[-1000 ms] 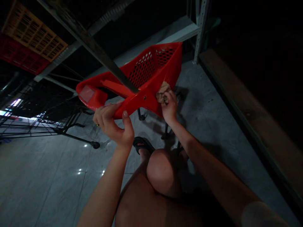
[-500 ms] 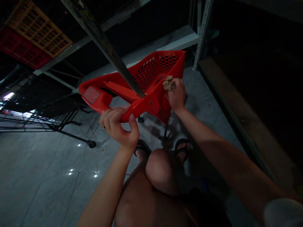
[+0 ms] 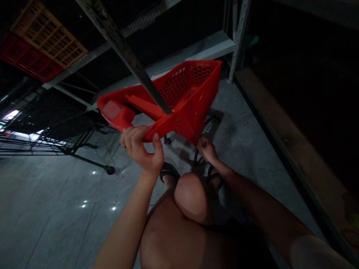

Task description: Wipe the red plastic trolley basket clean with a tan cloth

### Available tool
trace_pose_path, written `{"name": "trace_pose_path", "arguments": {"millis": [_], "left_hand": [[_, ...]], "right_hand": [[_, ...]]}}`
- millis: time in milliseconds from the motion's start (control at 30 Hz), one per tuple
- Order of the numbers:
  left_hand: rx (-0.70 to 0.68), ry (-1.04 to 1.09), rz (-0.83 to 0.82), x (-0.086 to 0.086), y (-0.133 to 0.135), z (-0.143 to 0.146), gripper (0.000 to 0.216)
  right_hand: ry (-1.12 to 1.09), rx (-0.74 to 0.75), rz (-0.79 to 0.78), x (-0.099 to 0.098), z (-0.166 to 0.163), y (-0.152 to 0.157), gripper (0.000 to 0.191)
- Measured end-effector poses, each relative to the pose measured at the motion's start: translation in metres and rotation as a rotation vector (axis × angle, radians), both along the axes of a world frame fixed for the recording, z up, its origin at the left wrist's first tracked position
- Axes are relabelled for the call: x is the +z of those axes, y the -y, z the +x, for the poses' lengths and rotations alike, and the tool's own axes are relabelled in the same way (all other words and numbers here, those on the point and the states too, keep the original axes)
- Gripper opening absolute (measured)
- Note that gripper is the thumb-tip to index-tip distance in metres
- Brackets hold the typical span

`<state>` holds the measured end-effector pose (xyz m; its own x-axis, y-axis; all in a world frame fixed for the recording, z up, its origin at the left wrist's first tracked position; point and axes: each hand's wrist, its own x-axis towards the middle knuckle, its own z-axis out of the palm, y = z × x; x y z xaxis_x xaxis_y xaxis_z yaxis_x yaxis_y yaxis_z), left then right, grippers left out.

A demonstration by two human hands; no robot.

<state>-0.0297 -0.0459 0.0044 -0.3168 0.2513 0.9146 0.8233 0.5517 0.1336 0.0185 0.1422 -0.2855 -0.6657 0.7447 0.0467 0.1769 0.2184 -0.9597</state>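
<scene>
A red plastic shopping cart basket with perforated sides stands in front of me on dark wheeled legs. My left hand is closed round the red rim near the handle end. My right hand is low, just under the basket's bottom corner, with its fingers curled; a brownish cloth seems bunched in it but is mostly hidden. My bare knee and sandalled feet are below the cart.
A grey metal bar slants across the basket. Metal shelving with an upright post stands behind. A wooden shelf edge runs along the right. Black wire carts stand left, with orange and red crates above.
My right hand has dropped from the basket's upper side wall to under its bottom corner. The left hand has kept its grip on the rim.
</scene>
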Motion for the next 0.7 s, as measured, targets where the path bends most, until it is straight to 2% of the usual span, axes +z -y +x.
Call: {"name": "trace_pose_path", "arguments": {"millis": [100, 167, 267, 333, 367, 433, 600, 667, 700], "left_hand": [[-0.022, -0.015, 0.009, 0.0, -0.002, 0.0, 0.014], [0.006, 0.003, 0.013, -0.002, -0.004, 0.001, 0.016], [0.047, 0.043, 0.017, -0.004, -0.008, 0.003, 0.02], [0.051, 0.055, 0.016, -0.004, -0.01, 0.006, 0.02], [0.049, 0.055, 0.01, -0.003, -0.011, 0.008, 0.02], [0.027, 0.051, -0.006, -0.002, -0.012, 0.013, 0.019], [-0.041, 0.092, -0.072, 0.001, -0.014, 0.029, 0.021], [-0.054, 0.106, -0.124, 0.006, -0.012, 0.035, 0.025], [-0.072, 0.11, -0.163, 0.01, -0.01, 0.037, 0.027]], "right_hand": [[-0.012, -0.052, 0.015, 0.023, -0.008, 0.006, 0.015], [-0.11, -0.059, 0.093, 0.053, -0.011, 0.015, 0.021], [-0.348, -0.064, 0.298, 0.105, -0.014, 0.028, 0.028], [-0.448, -0.076, 0.401, 0.129, -0.015, 0.034, 0.031], [-0.47, -0.086, 0.425, 0.133, -0.014, 0.036, 0.032], [-0.465, -0.096, 0.422, 0.126, -0.01, 0.036, 0.029], [-0.218, 0.033, 0.264, 0.068, 0.014, 0.024, 0.022], [-0.179, 0.053, 0.253, 0.061, 0.02, 0.017, 0.022], [-0.181, 0.049, 0.262, 0.065, 0.021, 0.013, 0.022]]}}
